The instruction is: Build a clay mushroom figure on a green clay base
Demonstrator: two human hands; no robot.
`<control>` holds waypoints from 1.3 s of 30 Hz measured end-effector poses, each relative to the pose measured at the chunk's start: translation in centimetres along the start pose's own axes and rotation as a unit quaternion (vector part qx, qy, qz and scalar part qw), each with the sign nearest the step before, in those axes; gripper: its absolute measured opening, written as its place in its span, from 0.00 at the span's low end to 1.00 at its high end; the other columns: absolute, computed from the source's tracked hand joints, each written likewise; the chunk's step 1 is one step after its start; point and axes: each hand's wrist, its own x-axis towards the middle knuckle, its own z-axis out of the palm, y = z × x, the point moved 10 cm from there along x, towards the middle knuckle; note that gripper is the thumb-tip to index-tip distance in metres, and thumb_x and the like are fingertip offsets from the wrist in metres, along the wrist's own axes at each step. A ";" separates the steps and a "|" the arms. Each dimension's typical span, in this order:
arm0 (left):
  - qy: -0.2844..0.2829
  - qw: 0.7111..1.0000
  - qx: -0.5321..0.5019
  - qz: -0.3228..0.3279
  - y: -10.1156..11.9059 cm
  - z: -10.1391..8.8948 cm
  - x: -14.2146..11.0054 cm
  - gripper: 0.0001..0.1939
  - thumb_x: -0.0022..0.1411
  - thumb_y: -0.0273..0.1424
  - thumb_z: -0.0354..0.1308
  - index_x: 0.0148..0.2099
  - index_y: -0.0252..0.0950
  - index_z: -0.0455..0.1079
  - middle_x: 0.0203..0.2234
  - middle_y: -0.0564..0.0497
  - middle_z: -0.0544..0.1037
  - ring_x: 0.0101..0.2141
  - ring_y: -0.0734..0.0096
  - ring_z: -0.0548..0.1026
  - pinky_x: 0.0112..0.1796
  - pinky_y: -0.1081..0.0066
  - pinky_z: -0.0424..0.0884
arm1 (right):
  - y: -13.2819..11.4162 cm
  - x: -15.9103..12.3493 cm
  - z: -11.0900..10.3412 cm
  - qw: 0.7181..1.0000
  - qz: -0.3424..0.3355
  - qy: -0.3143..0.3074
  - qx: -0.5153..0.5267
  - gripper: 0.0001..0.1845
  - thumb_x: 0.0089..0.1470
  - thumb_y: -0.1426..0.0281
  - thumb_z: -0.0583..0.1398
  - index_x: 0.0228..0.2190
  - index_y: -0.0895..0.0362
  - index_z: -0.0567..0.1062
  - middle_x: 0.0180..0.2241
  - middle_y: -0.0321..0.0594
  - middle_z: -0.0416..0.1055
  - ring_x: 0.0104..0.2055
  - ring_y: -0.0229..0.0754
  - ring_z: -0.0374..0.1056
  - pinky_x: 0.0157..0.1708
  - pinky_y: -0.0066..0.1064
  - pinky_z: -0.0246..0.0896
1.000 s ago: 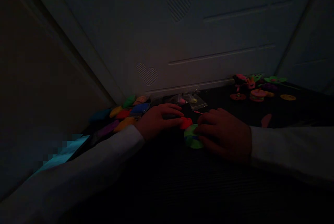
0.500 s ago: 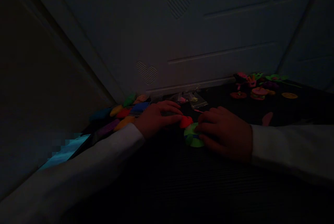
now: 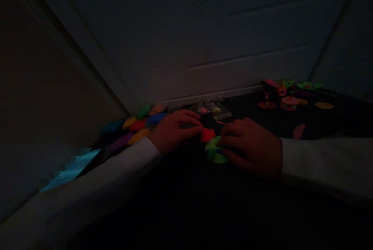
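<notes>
Green piece point(image 3: 218, 157) is lying on the dark surface point(image 3: 186, 207) against the bent fingers of the right hand point(image 3: 255, 149), their grip unclear. The left hand point(image 3: 171, 130) is holding its fingers apart near the red piece point(image 3: 206, 135); light pressure is likely sparing both shapes.

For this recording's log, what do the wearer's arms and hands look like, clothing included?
Both arms wear long, plain sleeves, whitish or pale grey in this dim light, reaching the wrists. The left hand and right hand are bare, without gloves.
</notes>
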 end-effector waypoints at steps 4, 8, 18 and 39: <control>-0.004 1.000 0.006 -0.002 0.0 0.1 0.0 0.07 0.50 0.35 0.58 0.28 0.38 0.74 0.40 0.51 0.71 0.41 0.68 0.70 0.46 0.63 0.65 | 0.0 0.0 0.0 1.000 0.003 -0.004 -0.002 0.13 0.53 0.66 0.51 0.36 0.56 0.72 0.37 0.40 0.63 0.36 0.38 0.55 0.36 0.33 0.44; -0.003 1.000 0.002 0.000 -0.2 0.0 0.0 0.09 0.51 0.37 0.57 0.31 0.37 0.73 0.41 0.51 0.70 0.41 0.68 0.70 0.43 0.65 0.67 | 0.0 0.0 0.1 1.000 0.003 -0.004 -0.003 0.13 0.53 0.66 0.51 0.36 0.57 0.72 0.38 0.41 0.63 0.37 0.38 0.55 0.36 0.34 0.44; -0.003 1.000 0.017 0.014 0.2 -0.1 0.2 0.08 0.50 0.36 0.58 0.30 0.37 0.74 0.40 0.51 0.71 0.42 0.67 0.69 0.46 0.64 0.64 | -0.1 0.0 0.0 1.000 0.007 -0.020 -0.008 0.13 0.54 0.66 0.50 0.37 0.56 0.71 0.38 0.40 0.62 0.38 0.38 0.55 0.37 0.33 0.44; 0.003 0.999 0.026 0.024 0.0 0.0 0.2 0.08 0.50 0.36 0.58 0.30 0.37 0.73 0.39 0.51 0.71 0.40 0.70 0.70 0.46 0.64 0.64 | -0.1 0.0 0.0 1.000 0.006 -0.014 -0.006 0.14 0.54 0.65 0.50 0.37 0.56 0.71 0.38 0.41 0.62 0.37 0.38 0.55 0.37 0.33 0.44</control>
